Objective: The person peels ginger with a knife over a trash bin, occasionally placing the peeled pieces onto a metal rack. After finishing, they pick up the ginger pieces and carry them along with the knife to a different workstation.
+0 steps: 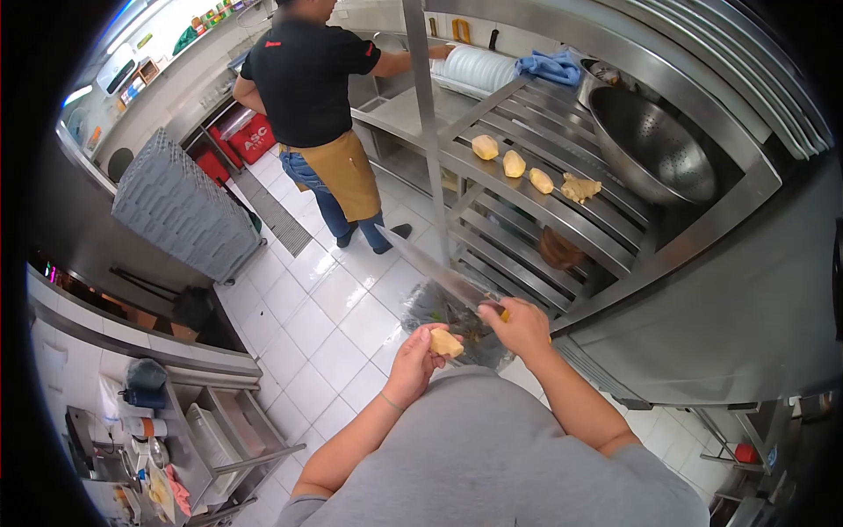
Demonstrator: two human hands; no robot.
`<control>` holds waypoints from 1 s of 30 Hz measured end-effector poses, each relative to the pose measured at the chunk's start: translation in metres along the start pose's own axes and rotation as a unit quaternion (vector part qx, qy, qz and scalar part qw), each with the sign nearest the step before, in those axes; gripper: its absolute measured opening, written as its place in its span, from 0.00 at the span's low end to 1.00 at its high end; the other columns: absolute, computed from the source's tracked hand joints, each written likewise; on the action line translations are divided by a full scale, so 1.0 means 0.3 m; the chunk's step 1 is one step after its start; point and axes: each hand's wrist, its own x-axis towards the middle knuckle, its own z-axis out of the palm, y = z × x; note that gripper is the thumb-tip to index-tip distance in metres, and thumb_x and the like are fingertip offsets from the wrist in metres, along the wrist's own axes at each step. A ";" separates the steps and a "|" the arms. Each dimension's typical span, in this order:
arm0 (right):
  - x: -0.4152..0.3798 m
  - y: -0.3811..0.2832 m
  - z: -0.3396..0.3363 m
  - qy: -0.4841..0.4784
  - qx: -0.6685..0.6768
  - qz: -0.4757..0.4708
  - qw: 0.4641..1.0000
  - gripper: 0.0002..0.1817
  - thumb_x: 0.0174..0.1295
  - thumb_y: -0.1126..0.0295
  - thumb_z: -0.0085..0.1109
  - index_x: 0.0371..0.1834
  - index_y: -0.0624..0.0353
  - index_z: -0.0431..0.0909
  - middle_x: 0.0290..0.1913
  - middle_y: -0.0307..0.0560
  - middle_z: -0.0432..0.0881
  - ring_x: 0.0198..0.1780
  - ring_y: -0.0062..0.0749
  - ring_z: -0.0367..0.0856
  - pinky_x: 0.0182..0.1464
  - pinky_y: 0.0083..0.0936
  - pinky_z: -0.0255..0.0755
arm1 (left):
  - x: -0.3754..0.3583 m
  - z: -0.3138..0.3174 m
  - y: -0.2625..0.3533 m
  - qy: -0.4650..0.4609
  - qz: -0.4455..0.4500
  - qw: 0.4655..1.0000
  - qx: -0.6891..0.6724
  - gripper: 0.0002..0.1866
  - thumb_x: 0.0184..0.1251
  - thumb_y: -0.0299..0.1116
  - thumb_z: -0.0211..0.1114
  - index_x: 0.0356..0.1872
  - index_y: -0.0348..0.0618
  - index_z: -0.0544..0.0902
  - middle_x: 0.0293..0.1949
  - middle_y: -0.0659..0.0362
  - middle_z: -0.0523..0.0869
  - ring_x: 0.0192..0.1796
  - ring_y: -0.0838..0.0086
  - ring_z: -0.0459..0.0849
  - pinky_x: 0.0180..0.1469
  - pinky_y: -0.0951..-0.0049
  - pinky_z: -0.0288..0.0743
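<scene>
My left hand (pixel 411 367) is closed on a pale yellow, peeled piece of ginger (pixel 446 343), holding it in front of my grey shirt. Just to the right, my right hand (pixel 520 327) grips a knife (pixel 446 278) by its yellow handle. The long, broad blade points up and left, apart from the ginger. Below the knife is a clear plastic bag (pixel 428 306) with dark scraps in it. On the slatted metal rack ahead lie three smooth, peeled pieces (pixel 514 163) in a row, beside a knobbly ginger root (pixel 580 187).
A large steel colander (pixel 654 145) leans on the rack (pixel 606 230), near a blue cloth (pixel 551 67) and stacked white plates (pixel 479 68). Another person (pixel 320 114) in a tan apron stands ahead at the counter. Stacked grey crates (pixel 184 206) stand left on the tiled floor (pixel 338 364).
</scene>
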 end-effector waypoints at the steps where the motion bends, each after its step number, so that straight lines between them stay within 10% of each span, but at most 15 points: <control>1: -0.003 0.002 0.001 -0.011 -0.046 -0.006 0.999 0.20 0.68 0.45 0.67 0.40 0.51 0.90 0.40 0.48 0.90 0.46 0.51 0.89 0.50 0.46 0.80 | 0.001 -0.014 -0.015 -0.001 -0.003 1.000 -0.002 0.21 0.88 0.49 0.55 0.69 0.49 0.73 0.58 0.49 0.88 0.48 0.72 0.85 0.45 0.74 0.77; 11: -0.012 0.043 0.035 -0.023 0.051 0.000 0.998 0.24 0.60 0.47 0.76 0.45 0.56 0.88 0.44 0.47 0.92 0.47 0.48 0.90 0.51 0.42 0.81 | -0.019 0.014 0.034 0.029 -0.024 0.990 -0.134 0.22 0.88 0.44 0.56 0.71 0.42 0.75 0.56 0.55 0.88 0.49 0.71 0.87 0.50 0.71 0.82; 19: -0.059 -0.059 0.006 -0.117 0.215 0.065 0.967 0.25 0.55 0.50 0.86 0.38 0.61 0.88 0.31 0.41 0.88 0.34 0.22 0.82 0.40 0.25 0.77 | 0.001 0.042 0.037 0.035 -0.016 0.998 -0.047 0.29 0.77 0.24 0.68 0.75 0.38 0.71 0.62 0.50 0.87 0.57 0.67 0.91 0.55 0.73 0.88; 30: -0.050 -0.047 0.007 -0.117 0.210 0.067 0.968 0.27 0.55 0.44 0.83 0.38 0.60 0.90 0.33 0.46 0.91 0.34 0.32 0.89 0.41 0.31 0.80 | 0.019 0.035 0.024 0.006 0.009 1.000 0.030 0.24 0.75 0.23 0.70 0.69 0.39 0.75 0.60 0.49 0.87 0.58 0.65 0.91 0.61 0.66 0.88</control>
